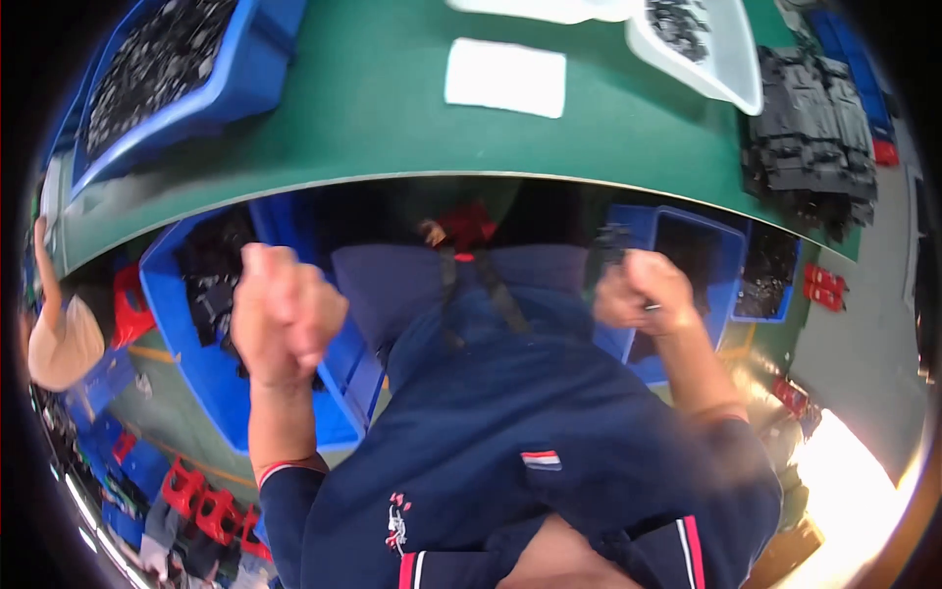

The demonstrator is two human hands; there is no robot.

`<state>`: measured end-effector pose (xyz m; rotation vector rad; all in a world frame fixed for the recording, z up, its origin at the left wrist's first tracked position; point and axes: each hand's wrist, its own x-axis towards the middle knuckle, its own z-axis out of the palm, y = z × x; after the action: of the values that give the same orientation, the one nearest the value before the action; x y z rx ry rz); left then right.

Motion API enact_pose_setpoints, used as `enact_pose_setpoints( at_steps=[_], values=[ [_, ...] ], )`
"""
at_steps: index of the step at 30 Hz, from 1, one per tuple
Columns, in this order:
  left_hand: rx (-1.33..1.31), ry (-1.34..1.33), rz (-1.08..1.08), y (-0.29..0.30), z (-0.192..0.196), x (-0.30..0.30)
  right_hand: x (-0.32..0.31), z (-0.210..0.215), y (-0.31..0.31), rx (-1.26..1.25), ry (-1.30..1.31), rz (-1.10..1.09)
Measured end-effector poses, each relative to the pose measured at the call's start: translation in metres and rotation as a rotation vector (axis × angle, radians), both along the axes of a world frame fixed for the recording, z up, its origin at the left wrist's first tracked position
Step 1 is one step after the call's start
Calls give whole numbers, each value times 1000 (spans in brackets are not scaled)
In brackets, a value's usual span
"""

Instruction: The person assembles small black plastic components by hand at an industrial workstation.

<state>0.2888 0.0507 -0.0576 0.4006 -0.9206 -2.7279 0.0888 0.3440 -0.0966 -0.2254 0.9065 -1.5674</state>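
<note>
My left hand (287,309) is raised over a blue bin (231,402) that holds black parts (218,294). Its fingers look curled closed, though blurred, and whatever they may hold is hidden. On the right, my right hand (643,294) is closed round a small black part (615,239). That part's upper end sticks out above the fingers; its exact kind does not show. Beneath my right hand stands another blue bin (702,224) with dark contents.
The green table (392,128) bears a blue crate (245,88) of black pieces, a white sheet (505,79), a white tray (741,74) of small parts and stacked black parts (810,128). Red stools (216,515) stand at lower left. Another person's arm (49,280) reaches in at far left.
</note>
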Motion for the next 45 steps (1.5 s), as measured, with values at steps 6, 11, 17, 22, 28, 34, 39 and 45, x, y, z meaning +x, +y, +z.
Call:
enact_pose_setpoints(
  at_steps=[6, 11, 17, 22, 28, 34, 39, 45],
  values=[
    [-421, -346, -494, 61, -39, -47, 16, 3, -36, 146, 217, 121],
    [-366, -291, -626, 79, -44, -62, 25, 9, -42, 121, 314, 149],
    [-380, -300, -613, 76, -45, -66, 21, 1, -41, 165, 184, 223],
    [-14, -212, -683, 78, -43, -70, 20, -19, -37, -80, -356, 268],
    [108, -95, -552, 89, -52, -71, 29, -31, -46, -397, -725, 253],
    [560, 144, -427, 101, -56, -85, 35, -18, -62, -582, -766, 169],
    [705, 240, -70, 81, -20, -109, 17, 12, -78, -808, -550, -149],
    [-210, 93, -51, 47, 26, -152, -20, 15, -67, -779, -330, -94]
  ],
)
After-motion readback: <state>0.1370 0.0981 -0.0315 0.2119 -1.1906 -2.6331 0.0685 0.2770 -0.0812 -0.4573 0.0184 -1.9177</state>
